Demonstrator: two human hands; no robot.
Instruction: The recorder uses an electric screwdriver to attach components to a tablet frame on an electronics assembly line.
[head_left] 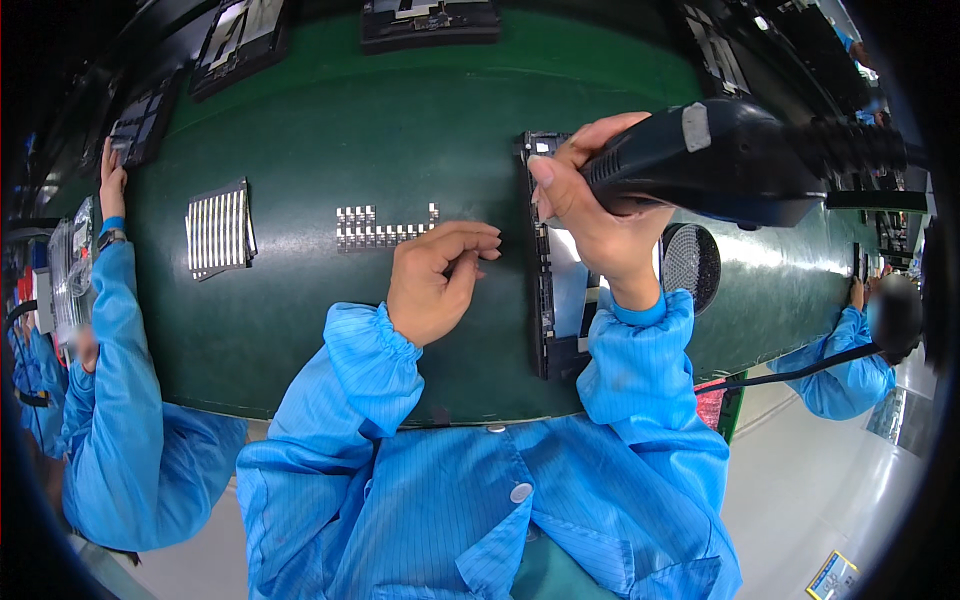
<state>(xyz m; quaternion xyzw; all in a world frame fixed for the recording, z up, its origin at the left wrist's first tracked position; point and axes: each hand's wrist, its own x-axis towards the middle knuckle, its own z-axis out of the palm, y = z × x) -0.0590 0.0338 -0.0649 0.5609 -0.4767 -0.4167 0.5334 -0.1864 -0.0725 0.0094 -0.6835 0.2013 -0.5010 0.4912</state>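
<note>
My left hand (432, 285) rests on the green table with its fingers curled together; whatever they hold, if anything, is hidden. Right beside it lies a sheet of small black-and-white pieces (358, 236), with gaps in its upper row. My right hand (610, 240) reaches over a long black device frame (541, 300) with a pale blue panel (568, 285). Its thumb and fingers close near the frame's upper left edge, on something I cannot make out. A black nozzle-like tool with a ribbed hose (720, 165) covers part of that hand; whether I grip it cannot be told.
A stack of striped sheets (217, 228) lies to the left. A round dark mesh object (692, 265) stands right of the frame. More black device frames (430, 25) line the far edge. A co-worker's arm (122, 320) reaches in at left; another sleeve (835, 365) shows at right.
</note>
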